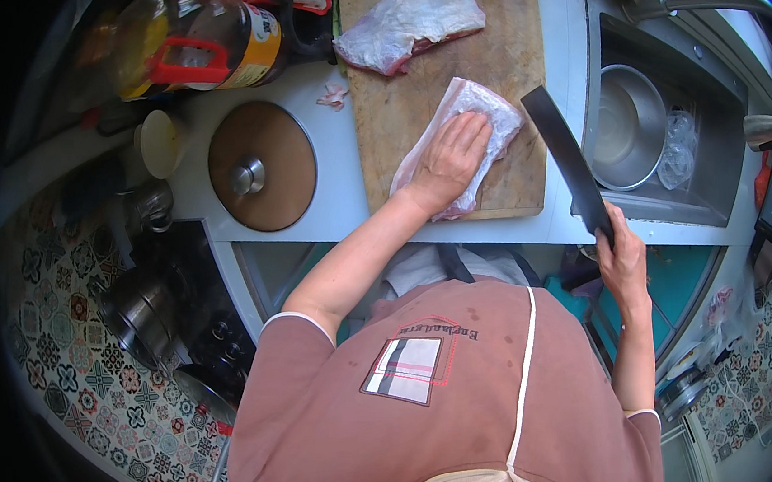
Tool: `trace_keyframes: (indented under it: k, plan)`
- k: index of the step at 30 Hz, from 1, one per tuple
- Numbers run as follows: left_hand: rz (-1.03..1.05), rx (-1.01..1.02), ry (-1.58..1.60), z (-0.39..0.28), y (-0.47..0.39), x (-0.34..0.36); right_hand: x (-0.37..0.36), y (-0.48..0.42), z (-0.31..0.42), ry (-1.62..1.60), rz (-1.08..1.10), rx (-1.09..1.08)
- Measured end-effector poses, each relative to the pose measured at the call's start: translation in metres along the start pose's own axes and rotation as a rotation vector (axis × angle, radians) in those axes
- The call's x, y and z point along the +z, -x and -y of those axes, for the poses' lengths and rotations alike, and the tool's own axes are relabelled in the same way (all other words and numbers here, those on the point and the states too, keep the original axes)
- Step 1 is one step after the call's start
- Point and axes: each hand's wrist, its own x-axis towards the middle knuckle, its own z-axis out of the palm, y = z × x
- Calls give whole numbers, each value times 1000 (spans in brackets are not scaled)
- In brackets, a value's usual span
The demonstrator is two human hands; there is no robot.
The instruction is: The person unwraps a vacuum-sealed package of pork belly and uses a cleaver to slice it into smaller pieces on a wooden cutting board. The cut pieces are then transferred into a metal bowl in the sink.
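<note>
My left hand (455,157) lies flat with its fingers together on a slab of raw meat (494,107), which has a pale, fatty upper side. The slab rests at the near part of a wooden cutting board (384,132). In my right hand (622,256) is the handle of a knife with a broad dark blade (559,146); the blade is raised at the board's right edge, apart from the meat. A second piece of raw meat (416,18) lies farther back on the board. A small scrap of meat (332,97) sits on the counter, left of the board.
A round lid (262,166) with a metal knob lies left of the board. Behind it are bottles with a red handle (189,61). At right, a sink (713,202) holds a metal bowl (628,127) and a clear plastic bag (678,150), beside a faucet (707,1).
</note>
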Motion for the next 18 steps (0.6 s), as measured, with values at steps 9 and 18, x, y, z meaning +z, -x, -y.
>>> trace_keyframes:
  k: [9, 18]
  plan:
    - [-39, 37, 48, 3, 4, -14, 6, -22, 45, 364, -77, -365]
    - [13, -21, 84, -3, 4, -15, 11, -43, 34, 442, 43, -453]
